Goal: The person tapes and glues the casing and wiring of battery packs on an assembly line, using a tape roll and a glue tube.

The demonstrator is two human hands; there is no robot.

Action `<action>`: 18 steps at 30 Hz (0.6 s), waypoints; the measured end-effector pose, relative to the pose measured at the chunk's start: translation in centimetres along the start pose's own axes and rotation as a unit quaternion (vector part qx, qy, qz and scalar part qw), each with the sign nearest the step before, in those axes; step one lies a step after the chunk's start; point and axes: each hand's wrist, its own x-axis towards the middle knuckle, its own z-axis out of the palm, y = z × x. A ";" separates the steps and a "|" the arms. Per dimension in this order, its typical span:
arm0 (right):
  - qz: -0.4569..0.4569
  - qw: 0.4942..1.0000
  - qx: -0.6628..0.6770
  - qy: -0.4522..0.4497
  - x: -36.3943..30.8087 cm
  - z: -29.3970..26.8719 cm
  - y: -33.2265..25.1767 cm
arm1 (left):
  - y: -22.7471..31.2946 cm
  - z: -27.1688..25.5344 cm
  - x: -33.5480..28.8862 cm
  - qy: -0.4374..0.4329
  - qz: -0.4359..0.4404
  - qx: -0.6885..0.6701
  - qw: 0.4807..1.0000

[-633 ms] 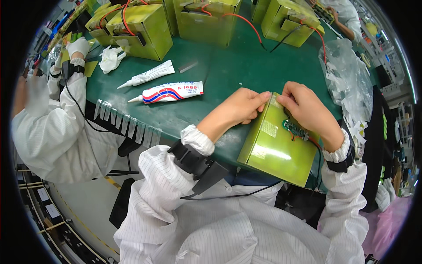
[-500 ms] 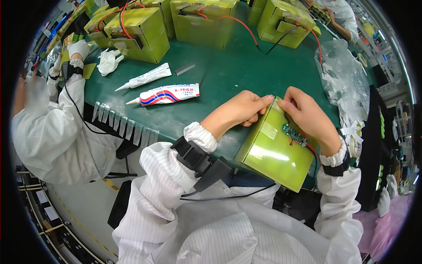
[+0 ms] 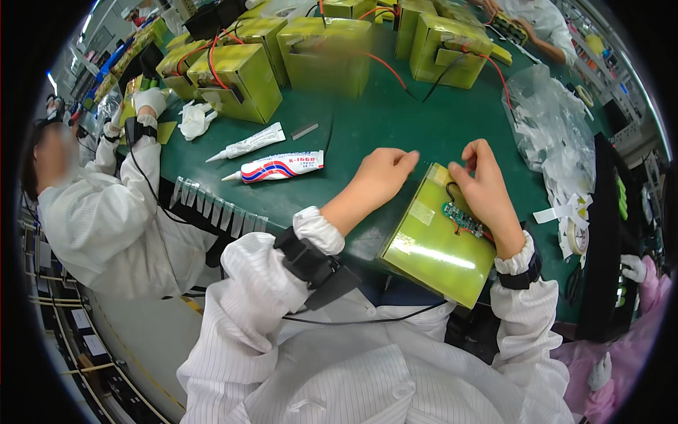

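Note:
A battery pack (image 3: 434, 254), boxy and wrapped in shiny yellow-green sheet, lies tilted at the table edge in front of me. On its top sits a small green circuit board (image 3: 458, 214) with black and red wires. Past the pack's far left corner, my left hand (image 3: 379, 181) hovers with curled fingers and thumb drawn together; whatever may be in them is hidden. Over the pack's far right edge is my right hand (image 3: 486, 192), thumb and forefinger apart and nothing visible between them. Its wrist partly covers the wires beside the board.
Two glue tubes, one striped (image 3: 284, 167) and one white (image 3: 248, 142), lie to the left. More wired battery packs (image 3: 244, 92) stand at the back. Clear plastic bags (image 3: 544, 127) and a tape roll (image 3: 578, 235) are at right. Tape strips (image 3: 219, 210) hang along the left table edge. Co-workers sit nearby.
My left hand has come off the pack's far edge, slightly to the left. My right thumb and forefinger have parted and the hand has shifted a little left. The view has shifted slightly.

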 end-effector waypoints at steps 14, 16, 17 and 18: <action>0.051 0.963 0.247 0.097 -13.5 -6.8 -1.5 | 4.1 1.4 -1.4 -0.047 -0.111 -0.072 0.990; 0.126 0.958 0.249 0.064 -17.2 -5.3 -1.9 | 4.5 1.7 -1.5 -0.058 -0.163 -0.076 0.982; 0.134 0.965 0.220 0.055 -18.1 -4.4 -2.1 | 4.5 1.9 -1.5 -0.067 -0.163 -0.074 0.982; 0.142 0.970 0.190 0.045 -18.7 -3.3 -2.2 | 4.7 2.0 -1.6 -0.072 -0.152 -0.073 0.983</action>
